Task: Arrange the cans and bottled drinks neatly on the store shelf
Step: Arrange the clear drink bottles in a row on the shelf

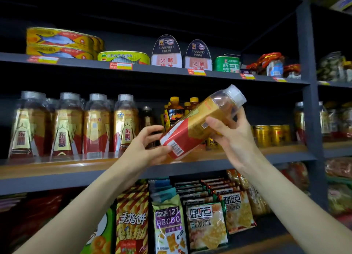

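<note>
Head view: a clear plastic bottle of amber drink with a red-and-gold label and white cap [200,123] is held tilted in both hands in front of the middle shelf [57,166].

The bottle's base is pinched by the curled fingers and thumb of the left hand [144,145], while its upper body, just below the shoulder, is wrapped by the right hand [228,133]; the cap is pointed up and to the right. Matching bottles [76,124] are lined upright on the shelf to the left, and gold cans [270,135] are seen to the right. The bottle is judged full, hence fairly heavy, with stiff but slightly yielding walls and a smooth label that could slip; a grip around the labelled mid-body is judged safest for standing it upright.
</note>
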`<action>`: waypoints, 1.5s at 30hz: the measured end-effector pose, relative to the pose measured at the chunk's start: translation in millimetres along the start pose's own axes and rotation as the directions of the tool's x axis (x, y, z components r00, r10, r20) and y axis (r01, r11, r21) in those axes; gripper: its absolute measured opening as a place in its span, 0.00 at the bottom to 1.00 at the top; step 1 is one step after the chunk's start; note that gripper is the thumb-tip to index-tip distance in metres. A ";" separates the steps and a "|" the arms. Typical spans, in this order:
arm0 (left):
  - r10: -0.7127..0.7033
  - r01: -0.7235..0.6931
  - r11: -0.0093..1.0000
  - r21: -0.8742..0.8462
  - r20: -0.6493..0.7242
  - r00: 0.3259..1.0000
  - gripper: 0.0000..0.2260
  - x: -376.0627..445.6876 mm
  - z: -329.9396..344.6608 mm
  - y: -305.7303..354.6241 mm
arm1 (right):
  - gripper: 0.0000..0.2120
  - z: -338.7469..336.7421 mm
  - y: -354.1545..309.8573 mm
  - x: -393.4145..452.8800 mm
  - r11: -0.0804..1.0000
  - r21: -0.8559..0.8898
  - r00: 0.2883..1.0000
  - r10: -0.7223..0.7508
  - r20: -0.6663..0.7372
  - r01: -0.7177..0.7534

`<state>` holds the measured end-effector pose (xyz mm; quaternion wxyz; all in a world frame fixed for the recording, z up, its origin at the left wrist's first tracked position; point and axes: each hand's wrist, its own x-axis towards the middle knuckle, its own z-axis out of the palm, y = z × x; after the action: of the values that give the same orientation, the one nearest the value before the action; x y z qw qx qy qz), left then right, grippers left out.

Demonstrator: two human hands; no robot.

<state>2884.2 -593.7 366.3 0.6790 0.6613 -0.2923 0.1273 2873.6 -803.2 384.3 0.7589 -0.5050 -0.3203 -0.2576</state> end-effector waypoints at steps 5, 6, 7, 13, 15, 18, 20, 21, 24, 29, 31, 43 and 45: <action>-0.064 0.084 0.972 -0.219 0.097 0.993 0.23 -6.4 10.9 -1.2 | 0.36 -10.0 -3.2 3.0 0.994 0.086 0.994 0.057 0.098 -0.066; -0.032 0.044 0.980 -0.193 0.063 0.997 0.23 -6.3 12.6 -2.2 | 0.36 -12.5 -5.1 4.9 0.991 0.089 0.989 0.087 0.117 -0.098; 0.012 -0.009 0.992 -0.130 0.021 1.000 0.24 -5.5 13.9 -2.8 | 0.35 -15.2 -6.5 6.5 0.990 0.076 0.986 0.112 0.126 -0.122; 0.488 -0.452 0.766 0.457 0.044 0.872 0.28 -0.9 16.6 6.1 | 0.26 -22.7 -1.2 6.0 0.932 0.200 0.952 0.303 0.033 -0.303; 0.518 -0.487 0.713 0.505 0.088 0.851 0.28 -2.2 19.4 6.7 | 0.26 -22.6 0.1 4.1 0.908 0.263 0.940 0.340 -0.010 -0.326; 0.522 -0.483 0.751 0.450 0.043 0.852 0.30 -2.4 26.1 8.6 | 0.21 -23.0 1.9 1.4 0.885 0.322 0.923 0.378 -0.071 -0.337; 0.554 -0.513 0.757 0.404 0.020 0.832 0.33 -1.1 34.2 14.5 | 0.19 -23.9 7.8 0.9 0.848 0.388 0.897 0.429 -0.105 -0.360; 0.576 -0.538 0.742 0.400 0.032 0.817 0.34 -0.4 39.4 18.3 | 0.19 -24.2 11.2 0.5 0.827 0.417 0.880 0.460 -0.117 -0.377; 0.603 -0.584 0.672 0.456 0.121 0.789 0.33 1.4 53.0 24.9 | 0.17 -28.6 18.8 -0.9 0.790 0.469 0.847 0.511 -0.148 -0.395; 0.453 -0.472 0.633 0.614 0.202 0.868 0.29 15.8 52.0 3.7 | 0.31 -61.1 -5.9 2.4 0.946 0.295 0.945 0.214 -0.248 -0.137; 0.397 -0.426 0.546 0.721 0.226 0.890 0.23 25.6 58.5 -9.2 | 0.34 -79.0 -23.4 0.7 0.998 -0.042 0.972 -0.051 -0.229 0.042; 0.481 -0.494 0.390 0.777 0.286 0.829 0.17 101.2 212.1 -46.0 | 0.38 -227.3 -77.1 -2.7 0.488 -0.843 0.874 -0.484 -0.047 0.226; 0.480 -0.494 0.367 0.788 0.294 0.826 0.17 118.2 241.2 -51.3 | 0.37 -261.3 -89.9 9.3 0.379 -0.903 0.840 -0.541 -0.041 0.200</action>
<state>2951.9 -858.3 379.8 0.2047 0.7869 -0.3803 0.4407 2874.5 -1079.4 370.9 0.3556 -0.6803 -0.1174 -0.6300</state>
